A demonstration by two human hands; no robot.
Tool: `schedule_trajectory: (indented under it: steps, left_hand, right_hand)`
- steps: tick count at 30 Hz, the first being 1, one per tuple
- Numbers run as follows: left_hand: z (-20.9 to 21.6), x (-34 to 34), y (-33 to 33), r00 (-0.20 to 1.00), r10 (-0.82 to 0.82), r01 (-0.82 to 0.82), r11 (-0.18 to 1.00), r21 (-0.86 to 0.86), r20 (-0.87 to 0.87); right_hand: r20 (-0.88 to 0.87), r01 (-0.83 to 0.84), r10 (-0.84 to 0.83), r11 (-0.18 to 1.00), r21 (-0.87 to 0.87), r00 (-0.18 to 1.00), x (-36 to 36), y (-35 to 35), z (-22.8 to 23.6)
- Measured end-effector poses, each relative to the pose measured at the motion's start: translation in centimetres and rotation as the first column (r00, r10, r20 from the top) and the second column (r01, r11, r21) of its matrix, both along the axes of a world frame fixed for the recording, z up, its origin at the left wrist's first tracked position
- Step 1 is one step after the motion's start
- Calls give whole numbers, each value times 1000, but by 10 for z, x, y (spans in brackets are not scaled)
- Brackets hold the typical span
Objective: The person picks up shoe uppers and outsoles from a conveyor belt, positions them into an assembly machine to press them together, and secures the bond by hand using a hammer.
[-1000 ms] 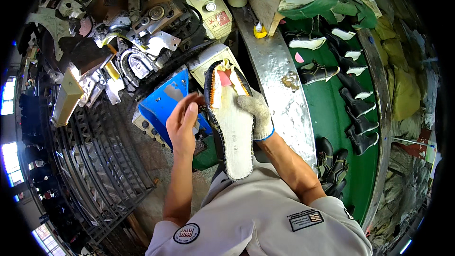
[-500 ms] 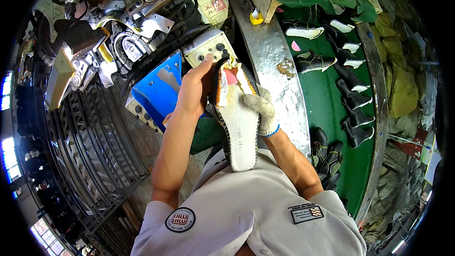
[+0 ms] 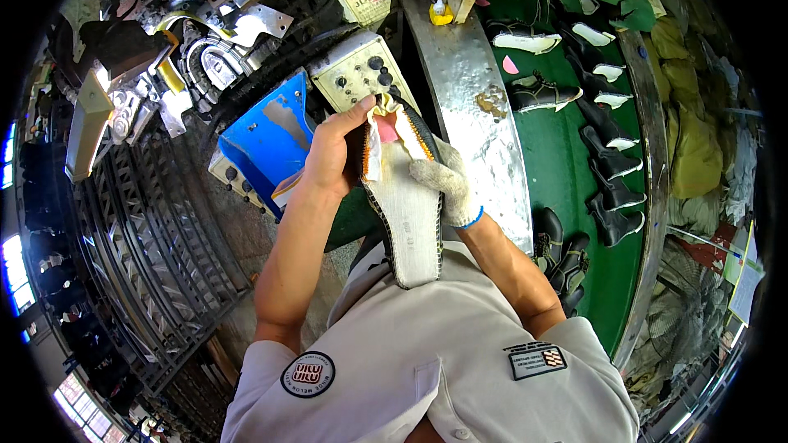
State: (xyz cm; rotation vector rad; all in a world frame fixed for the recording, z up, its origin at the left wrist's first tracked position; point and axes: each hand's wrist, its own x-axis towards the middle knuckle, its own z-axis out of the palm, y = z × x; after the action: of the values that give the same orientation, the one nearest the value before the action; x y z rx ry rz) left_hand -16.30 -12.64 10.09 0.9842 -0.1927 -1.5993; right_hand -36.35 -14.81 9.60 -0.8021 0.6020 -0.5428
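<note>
Between my hands is a black shoe upper [image 3: 408, 205], its pale stitched insole turned up toward me and its heel end close to my shirt. At the far end the edge gathers in cream folds with orange stitching, and a pink patch shows inside. My bare left hand [image 3: 335, 148] grips the far left side, thumb on the rim; its other fingers are hidden behind the upper. My right hand [image 3: 446, 184], in a light knitted glove with a blue cuff, clasps the right side, fingers lying over the insole's edge.
A machine with metal clamps [image 3: 217, 66] stands far left, beside a blue metal guard [image 3: 267, 139] and a control box [image 3: 361, 74] with knobs. To the right runs a worn metal bench edge [image 3: 480, 123], then a green surface [image 3: 566, 172] with several black shoe uppers [image 3: 611, 160]. A slatted rack [image 3: 156, 254] stands left.
The shoe upper and both hands have shifted slightly left in the picture. The surroundings have shifted a little too, as the view moved. Both hands keep their grip.
</note>
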Motion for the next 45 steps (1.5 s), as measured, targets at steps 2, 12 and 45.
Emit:
schedule_trajectory:
  steps: [2, 12, 45]
  left_hand:
    - [-1, 2, 1, 1000, -2, 2, 1000, 1, 2]
    - [7, -5, 4, 990, -96, 103, 992, -73, 101]
    - [23, -41, -8, 859, -480, 509, 838, -196, 175]
  right_hand:
    - [102, 20, -20, 1000, 0, 995, 0, 2, -10]
    - [-26, -32, 39, 975, 218, 999, 2, -24, 3]
    - [-170, 15, -9, 999, 34, 985, -40, -16, 24]
